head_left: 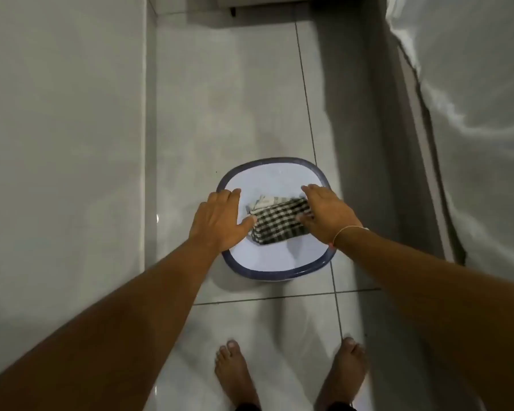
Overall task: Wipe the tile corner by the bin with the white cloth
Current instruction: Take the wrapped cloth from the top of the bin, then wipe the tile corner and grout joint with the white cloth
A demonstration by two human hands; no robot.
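Checked fabric (276,223) is pressed flat between both spread hands, left hand (220,221) and right hand (327,215), inside the bin (250,272) (nothing is gripped), probably to be lifted; no white cloth can be seen.

Both arms reach down, left hand (220,219) and right hand (327,213) spread flat, fingers extended.

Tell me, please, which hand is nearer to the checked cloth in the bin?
Right. The right hand lies on the checked cloth at its right end; the left hand is at its left end, thumb at its edge.
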